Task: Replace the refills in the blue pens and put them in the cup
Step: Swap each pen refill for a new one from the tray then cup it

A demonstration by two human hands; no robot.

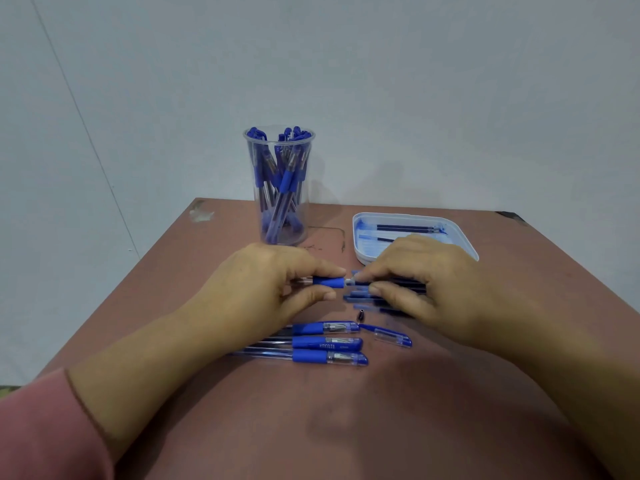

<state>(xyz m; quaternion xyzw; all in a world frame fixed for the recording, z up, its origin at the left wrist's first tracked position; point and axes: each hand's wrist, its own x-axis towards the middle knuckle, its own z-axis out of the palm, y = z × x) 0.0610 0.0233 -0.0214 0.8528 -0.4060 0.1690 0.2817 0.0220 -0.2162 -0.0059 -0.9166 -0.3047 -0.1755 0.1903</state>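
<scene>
My left hand point(263, 289) pinches a blue pen barrel point(328, 282) by its rubber grip, held level above the table. My right hand point(426, 285) pinches the tip end point(350, 281) of that pen between thumb and forefinger. Under my right hand lie several loose dark refills point(363, 297). A clear cup point(280, 185) stands at the back, full of blue pens. Three capped blue pens point(327, 342) lie side by side in front of my hands. A loose pen cap point(393, 336) and a small dark tip piece point(361, 313) lie beside them.
A white tray point(464, 244) at the back right holds a few refills and blue ink stains. The brown table point(311, 410) ends at a pale wall behind the cup. A pink sleeve covers my left forearm at the lower left.
</scene>
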